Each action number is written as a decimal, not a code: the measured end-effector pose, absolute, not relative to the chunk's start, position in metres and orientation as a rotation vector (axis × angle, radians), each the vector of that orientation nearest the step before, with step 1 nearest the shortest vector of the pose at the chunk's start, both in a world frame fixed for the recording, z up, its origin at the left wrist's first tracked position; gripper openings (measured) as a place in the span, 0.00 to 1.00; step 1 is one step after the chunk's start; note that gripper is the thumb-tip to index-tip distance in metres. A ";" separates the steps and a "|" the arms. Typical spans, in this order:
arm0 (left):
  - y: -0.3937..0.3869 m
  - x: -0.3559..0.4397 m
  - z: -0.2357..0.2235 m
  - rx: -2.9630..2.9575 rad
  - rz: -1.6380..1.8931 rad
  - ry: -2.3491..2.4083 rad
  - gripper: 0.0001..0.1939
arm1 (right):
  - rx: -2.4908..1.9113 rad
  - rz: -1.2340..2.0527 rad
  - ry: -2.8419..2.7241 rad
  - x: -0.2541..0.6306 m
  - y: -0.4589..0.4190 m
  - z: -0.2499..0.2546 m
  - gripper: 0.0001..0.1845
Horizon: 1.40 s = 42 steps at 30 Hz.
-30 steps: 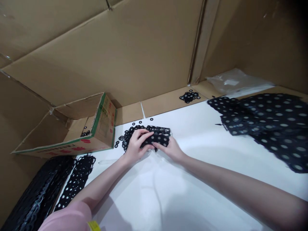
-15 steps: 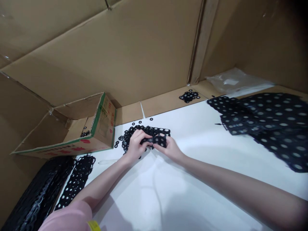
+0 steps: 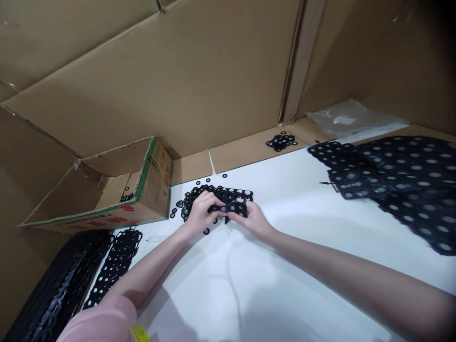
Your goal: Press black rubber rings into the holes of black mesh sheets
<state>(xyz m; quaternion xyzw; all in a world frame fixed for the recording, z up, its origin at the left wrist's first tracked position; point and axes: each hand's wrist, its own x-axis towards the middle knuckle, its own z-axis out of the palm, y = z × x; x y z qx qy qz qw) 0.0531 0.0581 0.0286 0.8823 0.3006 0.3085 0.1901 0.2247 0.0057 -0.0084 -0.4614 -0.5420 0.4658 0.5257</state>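
Note:
Between my two hands is a small black perforated rubber sheet (image 3: 238, 206) with round discs or holes in it. My right hand (image 3: 252, 216) is closed on its right end, thumb below and fingers behind. My left hand (image 3: 204, 211) pinches its left edge, the fingertips pressed close together. Behind and under my left hand lies a pile of black rings (image 3: 192, 194), partly covered by the hand. Another perforated strip (image 3: 235, 192) lies flat just beyond my right fingers. A few loose rings (image 3: 173, 212) are scattered left of the pile.
An open cardboard box (image 3: 156, 185) with some rings inside stands at left. Black sheets (image 3: 409, 171) cover the right side, a clear plastic bag (image 3: 356, 118) behind them. More rings (image 3: 281, 141) lie at the back. Black strips (image 3: 116, 261) and a dark stack (image 3: 60, 285) are at lower left.
The held sheet has bent and tilted slightly between my fingers, with a corner now pointing down. Both hands stay in nearly the same place.

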 end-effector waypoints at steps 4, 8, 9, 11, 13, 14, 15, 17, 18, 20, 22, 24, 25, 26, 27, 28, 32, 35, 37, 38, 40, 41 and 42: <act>0.058 0.053 0.029 2.491 0.880 0.846 0.06 | -1.092 1.129 -1.287 0.225 0.006 -0.008 0.12; 0.056 0.056 0.028 2.488 0.920 0.863 0.08 | -1.083 1.124 -1.294 0.225 0.006 -0.007 0.12; 0.055 0.057 0.027 2.486 0.934 0.869 0.08 | -1.082 1.120 -1.296 0.225 0.005 -0.007 0.11; 0.054 0.058 0.025 2.479 0.967 0.877 0.07 | -1.084 1.108 -1.300 0.225 0.005 -0.007 0.11; 0.053 0.059 0.022 2.472 1.005 0.886 0.07 | -1.087 1.095 -1.303 0.225 0.005 -0.007 0.11; 0.053 0.059 0.021 2.469 1.022 0.890 0.07 | -1.088 1.089 -1.304 0.225 0.005 -0.007 0.11; 0.052 0.059 0.020 2.468 1.036 0.893 0.07 | -1.090 1.084 -1.306 0.224 0.005 -0.006 0.11; 0.052 0.060 0.020 2.474 1.047 0.889 0.06 | -1.093 1.074 -1.307 0.224 0.004 -0.005 0.10; 0.053 0.059 0.020 2.481 1.043 0.878 0.05 | -1.096 1.069 -1.307 0.224 0.004 -0.005 0.10; 0.053 0.057 0.023 2.502 1.018 0.838 0.02 | -1.102 1.062 -1.305 0.224 0.004 -0.004 0.10; 0.055 0.054 0.026 2.527 0.983 0.787 0.05 | -1.109 1.063 -1.303 0.224 0.003 -0.004 0.11; 0.056 0.051 0.028 2.542 0.955 0.749 0.08 | -1.117 1.070 -1.299 0.224 0.003 -0.005 0.11; 0.056 0.050 0.028 2.543 0.948 0.740 0.09 | -1.122 1.073 -1.297 0.224 0.003 -0.006 0.11; 0.056 0.049 0.028 2.539 0.944 0.738 0.10 | -1.127 1.075 -1.294 0.224 0.003 -0.006 0.11; 0.056 0.049 0.028 2.531 0.944 0.740 0.10 | -1.134 1.075 -1.291 0.224 0.003 -0.007 0.11; 0.056 0.049 0.027 2.518 0.946 0.746 0.10 | -1.142 1.073 -1.287 0.224 0.003 -0.007 0.12; 0.054 0.051 0.024 2.425 0.994 0.784 0.09 | -1.176 1.077 -1.288 0.223 0.003 -0.006 0.12; 0.052 0.053 0.022 2.324 1.050 0.835 0.08 | -1.193 1.092 -1.277 0.221 0.003 -0.007 0.14; 0.051 0.053 0.021 2.246 1.071 0.881 0.07 | -1.191 1.116 -1.260 0.219 0.004 -0.009 0.15; 0.051 0.054 0.021 2.205 1.074 0.906 0.07 | -1.185 1.135 -1.255 0.219 0.004 -0.009 0.15; 0.051 0.055 0.021 2.124 1.074 0.955 0.07 | -1.167 1.178 -1.246 0.218 0.004 -0.010 0.15; 0.052 0.055 0.020 2.086 1.073 0.976 0.07 | -1.158 1.197 -1.242 0.217 0.004 -0.010 0.15; 0.053 0.056 0.020 2.050 1.071 0.993 0.07 | -1.152 1.213 -1.239 0.217 0.003 -0.010 0.16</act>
